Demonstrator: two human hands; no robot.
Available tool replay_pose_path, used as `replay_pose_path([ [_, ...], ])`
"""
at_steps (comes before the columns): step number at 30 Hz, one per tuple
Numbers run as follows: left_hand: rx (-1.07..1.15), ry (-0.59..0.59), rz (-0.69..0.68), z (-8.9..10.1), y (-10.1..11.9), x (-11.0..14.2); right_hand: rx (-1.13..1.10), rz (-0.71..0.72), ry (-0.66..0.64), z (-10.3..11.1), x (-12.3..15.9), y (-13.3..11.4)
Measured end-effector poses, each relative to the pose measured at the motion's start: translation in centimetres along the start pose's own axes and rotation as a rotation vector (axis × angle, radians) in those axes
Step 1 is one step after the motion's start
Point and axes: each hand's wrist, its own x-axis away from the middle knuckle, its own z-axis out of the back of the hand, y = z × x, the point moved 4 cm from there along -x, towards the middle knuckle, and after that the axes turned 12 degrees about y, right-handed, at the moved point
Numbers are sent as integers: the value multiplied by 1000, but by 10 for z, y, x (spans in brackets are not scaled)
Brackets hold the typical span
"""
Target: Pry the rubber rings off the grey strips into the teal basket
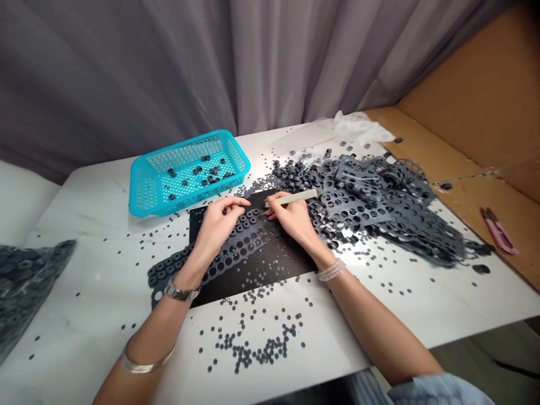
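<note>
A dark perforated foam-like strip [236, 253], with rows of small black rings [171, 263] along its far side, lies slanted across a black mat [291, 256]. Over the strip's far edge is my left hand [221, 222], its index finger reaching right and its thumb bent in close. Whatever sits between those fingers, if anything, is hidden. My right hand [291, 214] is closed round a pale pen-like tool [301, 196], gripped near its left end by the rings. The tool's working tip is too small to make out.
Behind stands a turquoise basket [143, 209] with several black pieces inside. To the right lies a heap of punched dark sheets [363, 208] and loose rings. Small black discs [265, 351] litter the white table [105, 304]. Pink-handled cutters [500, 233] lie on the brown board at far right.
</note>
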Motion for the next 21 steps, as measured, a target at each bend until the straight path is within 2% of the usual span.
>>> replay_pose_path([
  [3,-460,-11,-365,-14,7,0,130,93,-37,0,1,-5],
  [6,-674,-40,-533,-28,8,-1,173,134,-42,0,1,-10],
  [9,-790,-50,-584,-34,7,-2,190,157,-42,-1,1,-13],
  [14,-847,-51,-592,-36,6,-1,219,208,-52,-3,2,-15],
  [18,-811,-48,-585,-39,2,-4,263,281,-75,-7,5,-15],
  [21,-705,-77,-566,-41,0,-7,312,319,-81,-10,8,-14],
])
